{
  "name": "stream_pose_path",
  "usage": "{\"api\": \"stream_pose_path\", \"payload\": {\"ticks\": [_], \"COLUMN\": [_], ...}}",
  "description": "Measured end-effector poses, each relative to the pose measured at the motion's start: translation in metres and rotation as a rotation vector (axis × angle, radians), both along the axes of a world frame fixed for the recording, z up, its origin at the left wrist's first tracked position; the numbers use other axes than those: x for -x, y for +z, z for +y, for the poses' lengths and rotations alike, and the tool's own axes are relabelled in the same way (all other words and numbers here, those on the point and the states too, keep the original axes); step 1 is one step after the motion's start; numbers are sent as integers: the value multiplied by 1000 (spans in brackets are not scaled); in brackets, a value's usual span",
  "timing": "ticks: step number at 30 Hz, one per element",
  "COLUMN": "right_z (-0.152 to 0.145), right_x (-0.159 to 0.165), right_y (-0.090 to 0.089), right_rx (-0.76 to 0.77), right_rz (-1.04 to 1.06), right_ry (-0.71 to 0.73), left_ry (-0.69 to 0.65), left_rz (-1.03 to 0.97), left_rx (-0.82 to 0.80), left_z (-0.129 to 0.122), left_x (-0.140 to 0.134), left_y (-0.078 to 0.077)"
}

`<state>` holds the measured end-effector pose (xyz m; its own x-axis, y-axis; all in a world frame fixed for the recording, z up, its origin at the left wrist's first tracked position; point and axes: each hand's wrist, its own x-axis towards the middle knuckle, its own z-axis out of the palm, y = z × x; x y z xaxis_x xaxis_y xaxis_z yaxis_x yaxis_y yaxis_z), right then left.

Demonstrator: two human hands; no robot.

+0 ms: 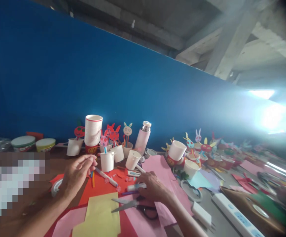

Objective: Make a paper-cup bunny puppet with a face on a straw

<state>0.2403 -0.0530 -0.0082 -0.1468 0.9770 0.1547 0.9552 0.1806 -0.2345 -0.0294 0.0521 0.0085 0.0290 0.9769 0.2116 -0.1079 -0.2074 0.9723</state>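
Note:
My left hand (77, 174) is raised over the left edge of the red paper (83, 194), thumb and fingertips pressed together; anything between them is too small to make out. On the right, my right hand (154, 187) is closed around a small white and bluish tube, which looks like a glue stick (136, 187). Open scissors (125, 205) lie just below that hand, blades pointing left over yellow paper (101, 210). A white marker (106, 177) rests on the red sheet between my hands, among small paper cut-outs. Behind it stands a white paper cup (107, 161) with a pink rabbit figure (104, 141).
Along the blue wall stand stacked paper cups (93, 130), more cups with rabbit figures, and a pink thermos (143, 138). Pink paper (157, 164), a tape roll (191, 191), a white charger (201, 214) and a power strip (236, 214) lie to the right. Tubs (23, 144) stand far left.

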Motion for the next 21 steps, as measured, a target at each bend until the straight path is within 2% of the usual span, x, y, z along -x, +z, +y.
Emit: {"api": "stream_pose_path", "payload": {"ticks": [2,5,9,14,21], "right_z": [0,4,15,28,43], "right_x": [3,13,28,35,31], "right_y": [2,3,1,-2,2], "right_rx": [-2,-21,-42,10,120], "right_rz": [18,48,45,-2,-66], "right_ry": [1,-75,-126,-148,-187], "left_ry": [48,102,110,66,86], "left_rz": [-10,-2,30,81,113], "left_rx": [-12,-35,-31,-19,-9], "left_z": [5,12,20,22,25], "left_x": [6,14,18,16,23], "left_y": [6,11,6,-3,0]}}
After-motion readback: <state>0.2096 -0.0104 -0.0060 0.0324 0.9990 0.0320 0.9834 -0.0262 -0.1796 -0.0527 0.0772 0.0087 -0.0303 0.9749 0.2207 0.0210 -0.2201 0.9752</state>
